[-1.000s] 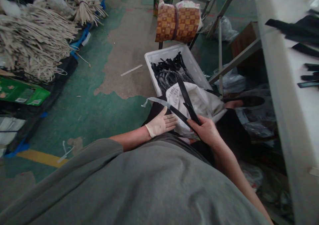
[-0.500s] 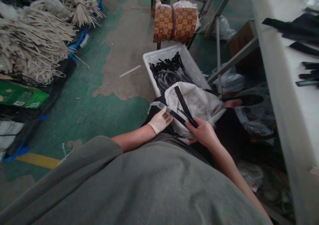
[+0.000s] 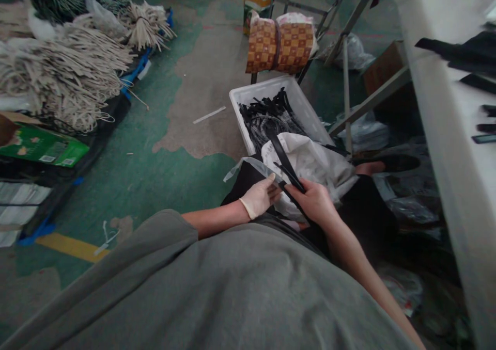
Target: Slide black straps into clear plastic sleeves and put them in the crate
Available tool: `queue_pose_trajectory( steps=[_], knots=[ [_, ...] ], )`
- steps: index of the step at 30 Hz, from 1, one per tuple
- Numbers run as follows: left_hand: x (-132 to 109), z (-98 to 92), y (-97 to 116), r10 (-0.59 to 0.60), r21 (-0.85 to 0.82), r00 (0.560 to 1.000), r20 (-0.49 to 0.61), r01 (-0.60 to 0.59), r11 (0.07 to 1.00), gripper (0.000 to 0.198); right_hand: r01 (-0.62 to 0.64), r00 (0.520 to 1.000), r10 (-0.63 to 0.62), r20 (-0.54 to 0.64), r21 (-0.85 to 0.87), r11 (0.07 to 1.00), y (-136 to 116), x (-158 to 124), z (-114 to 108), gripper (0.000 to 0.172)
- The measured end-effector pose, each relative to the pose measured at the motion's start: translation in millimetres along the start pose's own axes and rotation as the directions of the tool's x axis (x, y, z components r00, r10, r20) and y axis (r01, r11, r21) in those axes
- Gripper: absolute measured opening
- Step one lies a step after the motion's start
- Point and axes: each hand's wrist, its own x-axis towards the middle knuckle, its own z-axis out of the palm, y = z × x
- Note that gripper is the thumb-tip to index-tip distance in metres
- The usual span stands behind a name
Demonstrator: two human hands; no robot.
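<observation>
My left hand [image 3: 259, 197], in a pale glove, pinches a clear plastic sleeve [image 3: 253, 165] above my lap. The sleeve's limp end trails off to the left, and its other end meets a black strap [image 3: 297, 201] that runs into my right hand [image 3: 318, 203]. My bare right hand is closed round this strap and a bundle of other black straps [image 3: 282, 156] pointing up and away. Beneath them a white sack [image 3: 329, 166] lies across my lap. What material the straps are made of is not clear.
Just beyond my knees stands a white crate [image 3: 237, 113] holding black strips. Behind it is a checkered rolled cushion [image 3: 263, 45] on a metal frame. A white table [image 3: 430, 81] with black straps runs along the right. Bundled pale cords [image 3: 77, 71] lie at the left.
My left hand has moved right, closer to my right hand. More of the empty clear sleeve now trails beyond it, and the black strap reaches lower past my right hand. The view has shifted slightly.
</observation>
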Motion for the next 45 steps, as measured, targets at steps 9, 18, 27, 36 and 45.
queue_pose_trajectory(
  steps=[9,18,27,36,45],
  knots=[
    [-4,2.7,-13,-0.027,0.038,0.998,0.06,0.025,0.999,0.021,0.007,0.999,-0.003,0.049,-0.066,0.998,5,3,6,0.033],
    [-1,4.0,2,0.031,0.029,0.999,0.039,-0.032,0.999,0.017,0.006,0.995,-0.01,0.095,0.044,0.999,8,-9,-2,0.038],
    [-2,8.4,2,0.021,0.044,0.999,0.038,-0.023,0.999,0.017,-0.031,0.992,0.013,0.127,0.136,0.99,3,-16,-9,0.032],
    [-3,14.7,-7,-0.066,0.075,0.993,0.101,0.058,0.995,0.016,-0.148,0.983,0.119,0.139,0.218,0.965,-1,-17,-8,0.033],
    [3,7.6,24,-0.033,0.053,0.998,0.047,0.031,0.998,0.018,-0.141,0.99,0.13,0.059,0.249,0.958,12,-64,-37,0.032]
  ],
)
